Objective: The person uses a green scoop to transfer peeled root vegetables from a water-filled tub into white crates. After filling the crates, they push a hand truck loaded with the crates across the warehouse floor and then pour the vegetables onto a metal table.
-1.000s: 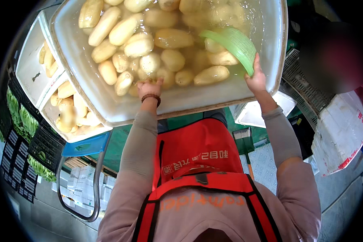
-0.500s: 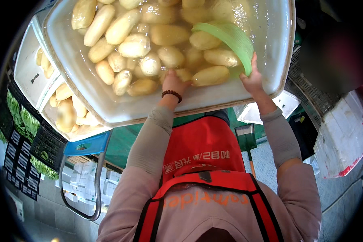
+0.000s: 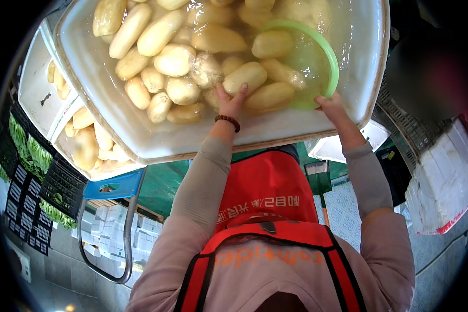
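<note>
Left hand [image 3: 231, 106] spreading open, touching root [image 3: 246, 78] | right hand [image 3: 331, 105] gripping green basket [image 3: 334, 68] | few roots [image 3: 273, 43] overlapping basket, many remaining beyond left hand

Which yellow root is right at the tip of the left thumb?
The pale yellow root slanting just beyond the left hand. The thumb tip overlaps its lower edge; no other root in view meets that tip.

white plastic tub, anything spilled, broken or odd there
Nothing looks spilled or broken. Mildly odd: the white plastic tub has a brownish near rim, perhaps stained, against its pale walls. The green plastic basket is tilted and partly submerged, but the right hand holds its edge.
</note>
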Action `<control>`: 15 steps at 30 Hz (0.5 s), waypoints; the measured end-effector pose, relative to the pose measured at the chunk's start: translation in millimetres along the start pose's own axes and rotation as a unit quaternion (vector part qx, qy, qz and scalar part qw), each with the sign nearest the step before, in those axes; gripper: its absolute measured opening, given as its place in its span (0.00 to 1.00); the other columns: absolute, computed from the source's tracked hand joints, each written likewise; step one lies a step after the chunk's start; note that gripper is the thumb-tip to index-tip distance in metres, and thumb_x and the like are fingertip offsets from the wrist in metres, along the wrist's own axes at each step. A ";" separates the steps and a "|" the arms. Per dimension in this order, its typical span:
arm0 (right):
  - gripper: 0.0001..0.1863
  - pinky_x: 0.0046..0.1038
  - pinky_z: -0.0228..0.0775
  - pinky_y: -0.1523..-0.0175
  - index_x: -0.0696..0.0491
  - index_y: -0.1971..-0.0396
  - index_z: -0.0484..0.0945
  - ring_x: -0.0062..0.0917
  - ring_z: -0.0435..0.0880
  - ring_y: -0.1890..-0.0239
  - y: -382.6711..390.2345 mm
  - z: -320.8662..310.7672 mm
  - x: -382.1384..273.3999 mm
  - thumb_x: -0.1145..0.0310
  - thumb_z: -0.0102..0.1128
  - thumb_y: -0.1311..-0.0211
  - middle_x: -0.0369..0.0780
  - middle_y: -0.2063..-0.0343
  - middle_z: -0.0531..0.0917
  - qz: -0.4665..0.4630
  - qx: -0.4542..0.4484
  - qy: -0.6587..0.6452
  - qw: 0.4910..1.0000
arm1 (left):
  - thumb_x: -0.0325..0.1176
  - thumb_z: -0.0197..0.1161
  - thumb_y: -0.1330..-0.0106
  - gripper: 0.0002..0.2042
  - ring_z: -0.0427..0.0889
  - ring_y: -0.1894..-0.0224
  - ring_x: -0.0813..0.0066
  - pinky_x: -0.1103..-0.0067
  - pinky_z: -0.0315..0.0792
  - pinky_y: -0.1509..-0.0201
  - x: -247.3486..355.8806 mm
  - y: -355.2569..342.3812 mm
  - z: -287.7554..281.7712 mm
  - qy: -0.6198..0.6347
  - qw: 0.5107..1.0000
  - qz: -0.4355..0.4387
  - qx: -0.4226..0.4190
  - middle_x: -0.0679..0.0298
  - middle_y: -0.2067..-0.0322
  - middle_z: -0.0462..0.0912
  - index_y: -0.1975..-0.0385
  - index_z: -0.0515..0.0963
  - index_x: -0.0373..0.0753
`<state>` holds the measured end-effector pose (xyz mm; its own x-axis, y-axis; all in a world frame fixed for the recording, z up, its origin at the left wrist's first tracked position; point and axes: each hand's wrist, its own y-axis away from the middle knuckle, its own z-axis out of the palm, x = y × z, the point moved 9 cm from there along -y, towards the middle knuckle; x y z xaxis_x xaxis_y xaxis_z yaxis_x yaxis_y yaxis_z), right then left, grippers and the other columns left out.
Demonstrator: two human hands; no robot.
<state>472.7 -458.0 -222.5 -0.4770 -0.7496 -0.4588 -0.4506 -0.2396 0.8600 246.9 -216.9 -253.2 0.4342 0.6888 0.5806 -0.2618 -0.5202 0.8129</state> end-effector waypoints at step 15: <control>0.24 0.36 0.77 0.60 0.55 0.48 0.67 0.31 0.77 0.55 -3.2 -3.5 32.0 0.71 0.59 0.47 0.42 0.53 0.74 0.098 -0.019 -0.105 0.989 | 0.53 0.72 0.54 0.55 0.37 0.29 0.47 0.62 0.39 0.29 78.3 87.6 66.5 -0.211 0.928 0.200 -0.231 0.41 0.32 0.37 0.32 0.43 0.38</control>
<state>461.6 -483.3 -239.1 -0.7004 -0.6400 -0.3159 -0.3075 -0.1287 0.9428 315.3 -242.2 -139.5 0.4954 0.1770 0.8504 -0.7745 -0.3532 0.5247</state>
